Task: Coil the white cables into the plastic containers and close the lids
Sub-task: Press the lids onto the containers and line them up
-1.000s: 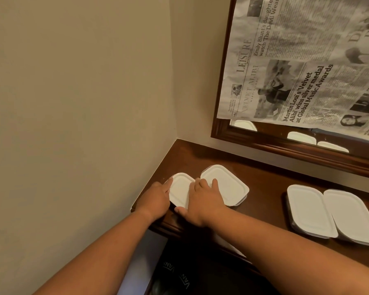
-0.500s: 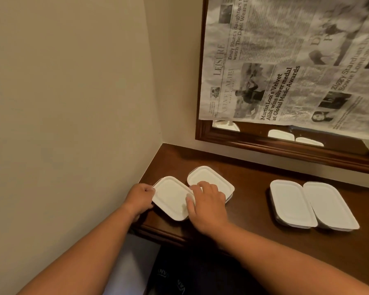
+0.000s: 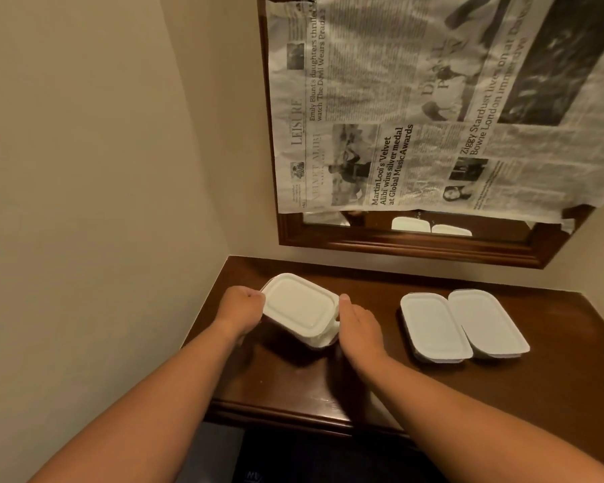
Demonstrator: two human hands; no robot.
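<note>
A stack of two lidded containers (image 3: 299, 306) is at the far left corner of the table (image 3: 433, 395), close to the wall, with the upper one turned a little askew over the lower. The left hand (image 3: 243, 308) grips the stack's left edge, its fingers curled round the rim. The right hand (image 3: 360, 325) holds the right side with the thumb laid against the lid edge; its other fingers are tucked out of sight. Well off to the right, a pair of closed containers (image 3: 429, 325) lies side by side, touching. On the far wall, newspaper (image 3: 398, 116) covers a wood-framed mirror (image 3: 415, 251).
</note>
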